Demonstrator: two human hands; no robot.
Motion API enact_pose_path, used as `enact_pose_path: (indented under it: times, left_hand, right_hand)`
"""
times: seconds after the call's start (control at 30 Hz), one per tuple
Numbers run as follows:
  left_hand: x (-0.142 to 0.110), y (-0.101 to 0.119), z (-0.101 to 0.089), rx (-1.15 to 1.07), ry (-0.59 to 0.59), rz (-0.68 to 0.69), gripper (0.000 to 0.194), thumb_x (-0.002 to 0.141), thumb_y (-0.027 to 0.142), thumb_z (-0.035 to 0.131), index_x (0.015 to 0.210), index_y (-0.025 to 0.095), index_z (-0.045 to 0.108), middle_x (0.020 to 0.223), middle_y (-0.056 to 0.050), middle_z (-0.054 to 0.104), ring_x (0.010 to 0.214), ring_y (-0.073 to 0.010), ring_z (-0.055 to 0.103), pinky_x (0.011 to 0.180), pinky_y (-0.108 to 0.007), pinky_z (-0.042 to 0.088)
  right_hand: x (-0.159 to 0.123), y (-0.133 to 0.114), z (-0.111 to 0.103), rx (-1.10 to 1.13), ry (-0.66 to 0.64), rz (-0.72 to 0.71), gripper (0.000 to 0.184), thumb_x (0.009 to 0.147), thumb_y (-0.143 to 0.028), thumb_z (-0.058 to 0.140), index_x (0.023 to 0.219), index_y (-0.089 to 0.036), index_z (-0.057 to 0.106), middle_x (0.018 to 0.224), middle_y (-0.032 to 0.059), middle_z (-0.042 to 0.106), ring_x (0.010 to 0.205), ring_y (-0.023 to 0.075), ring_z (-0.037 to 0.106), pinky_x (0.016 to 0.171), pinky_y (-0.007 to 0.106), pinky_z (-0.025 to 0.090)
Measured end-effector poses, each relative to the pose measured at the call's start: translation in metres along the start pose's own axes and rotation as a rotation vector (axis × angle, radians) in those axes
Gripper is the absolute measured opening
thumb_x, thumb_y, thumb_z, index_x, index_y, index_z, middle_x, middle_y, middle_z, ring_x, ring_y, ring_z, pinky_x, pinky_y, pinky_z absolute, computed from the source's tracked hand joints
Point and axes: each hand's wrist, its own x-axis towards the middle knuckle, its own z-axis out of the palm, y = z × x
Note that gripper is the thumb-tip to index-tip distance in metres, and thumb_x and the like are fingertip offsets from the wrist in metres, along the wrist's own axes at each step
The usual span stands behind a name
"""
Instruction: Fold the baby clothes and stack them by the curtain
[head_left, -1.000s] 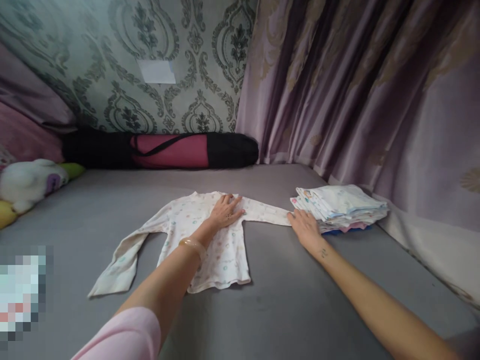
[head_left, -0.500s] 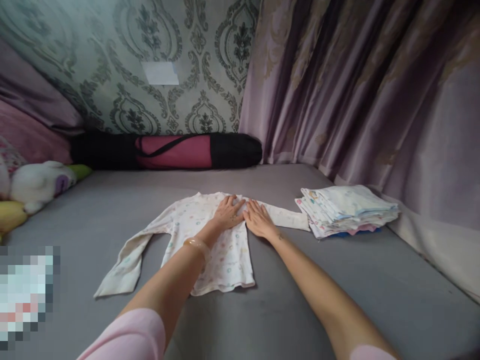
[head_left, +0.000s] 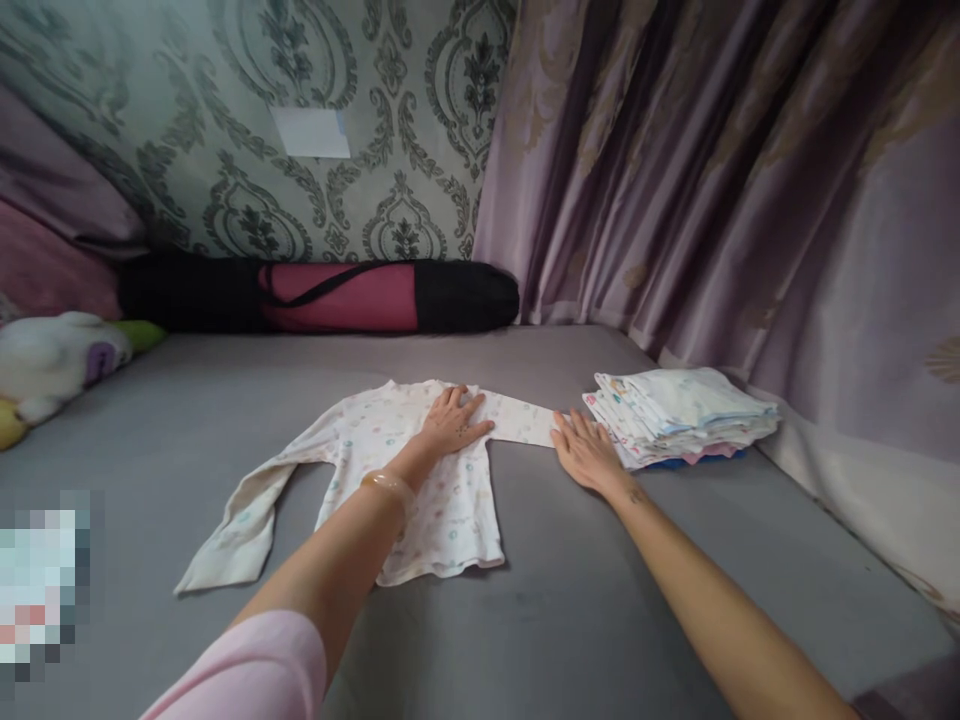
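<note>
A small white long-sleeved shirt (head_left: pixel 382 430) with a coloured print lies spread on the grey sheet, one sleeve slanting down to the left and the other stretched to the right. My left hand (head_left: pixel 452 420) rests flat on the shirt's upper right part, fingers spread. Flat on the end of the right sleeve lies my right hand (head_left: pixel 589 450), fingers out, hiding the cuff. Just beyond its fingertips is a stack of folded clothes (head_left: pixel 690 410), mostly white with prints.
A long black and pink bag (head_left: pixel 337 298) lies along the patterned wall. Plush toys (head_left: pixel 56 360) sit at the left edge. A purple curtain (head_left: pixel 600 180) hangs at the right. The grey sheet (head_left: pixel 570 600) stretches around the shirt. A blurred patch covers something at the lower left.
My right hand has slid rightward along the sleeve from the shoulder to the cuff end. My left hand stays on the shirt. The view has shifted slightly.
</note>
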Motion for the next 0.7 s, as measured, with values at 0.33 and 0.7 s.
enact_pose_path:
  times: [0.33, 0.7]
  left_hand:
    - [-0.014, -0.021, -0.063, -0.343, -0.124, -0.002, 0.068, 0.090, 0.055, 0.040, 0.144, 0.015, 0.036, 0.148, -0.016, 0.038, 0.134, -0.0270, 0.039, 0.108, -0.035, 0.033]
    - [-0.188, -0.187, -0.162, -0.175, -0.090, -0.828, 0.022, 0.076, 0.028, 0.053, 0.077, 0.011, 0.066, 0.076, -0.011, 0.069, 0.078, -0.0290, 0.064, 0.070, -0.036, 0.047]
  right_hand:
    - [0.001, 0.014, 0.009, -0.085, 0.045, 0.000, 0.055, 0.098, -0.038, 0.021, 0.148, -0.017, 0.034, 0.150, 0.0168, 0.037, 0.139, 0.0280, 0.032, 0.111, 0.047, 0.023]
    - [0.055, -0.069, -0.044, 0.164, 0.144, -0.076, 0.042, 0.093, -0.015, 0.033, 0.126, -0.013, 0.059, 0.129, 0.0141, 0.059, 0.118, 0.0224, 0.055, 0.100, 0.032, 0.037]
